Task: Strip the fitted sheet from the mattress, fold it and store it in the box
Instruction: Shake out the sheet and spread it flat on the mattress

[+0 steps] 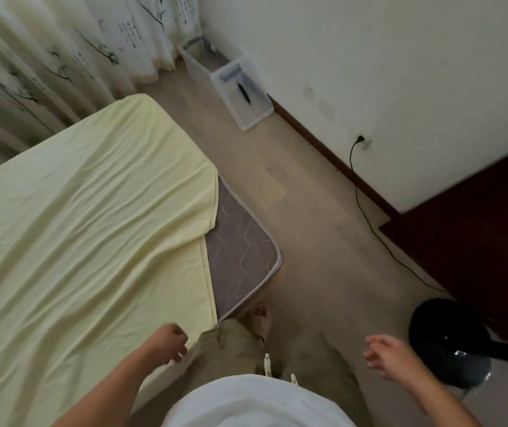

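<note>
A pale yellow fitted sheet (86, 217) covers most of the mattress. One near corner of the sheet is pulled back, baring the grey quilted mattress (240, 251). My left hand (171, 339) hovers over the sheet's near edge with fingers loosely curled, holding nothing. My right hand (385, 354) hangs in the air to the right, away from the bed, fingers relaxed and empty. A clear plastic box (231, 84) lies on the floor by the far wall, with a dark object inside.
Patterned curtains (46, 57) hang behind the bed. A black cable (369, 217) runs from a wall socket across the beige floor. A dark wooden cabinet (477, 226) stands at right, with a black round fan base (443, 337) beside it. My legs stand at the bed's corner.
</note>
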